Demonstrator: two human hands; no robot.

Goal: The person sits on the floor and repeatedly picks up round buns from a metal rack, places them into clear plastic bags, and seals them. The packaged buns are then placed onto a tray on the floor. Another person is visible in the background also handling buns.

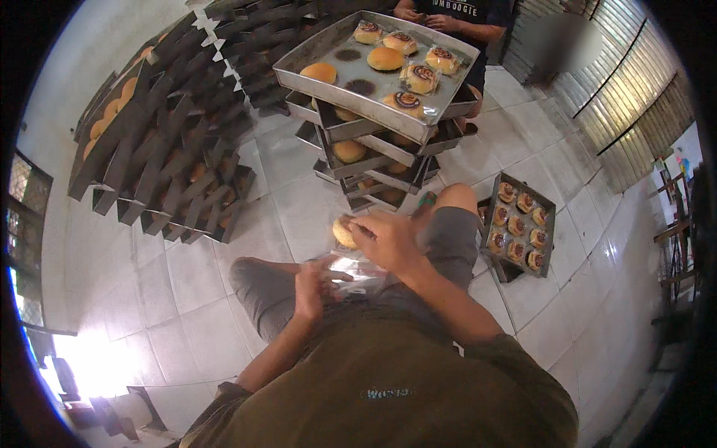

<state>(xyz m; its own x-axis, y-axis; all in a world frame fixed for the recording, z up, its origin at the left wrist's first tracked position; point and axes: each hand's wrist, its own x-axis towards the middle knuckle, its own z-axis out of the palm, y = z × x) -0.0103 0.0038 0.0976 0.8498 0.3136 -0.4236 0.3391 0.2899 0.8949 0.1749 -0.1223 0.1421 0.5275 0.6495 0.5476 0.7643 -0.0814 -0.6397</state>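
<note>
My right hand [387, 240] grips a round golden bun [343, 233] by its right side, above my lap. Just below it, my left hand [314, 286] holds a clear plastic bag [357, 275] that shines in the light. The bun is above the bag and outside it, as far as I can see. Part of the bun is hidden by my fingers. In front of me a metal tray [328, 73] tops a tall stack; it carries bare buns and several wrapped buns [420, 78] with dark swirls.
Stacked trays of buns [160, 160] stand at the left. To my right a smaller tray [505, 263] holds several wrapped buns on the tiled floor [202, 299]. Another person [463, 19] is behind the tall stack. Corrugated metal sheets [612, 82] line the far right.
</note>
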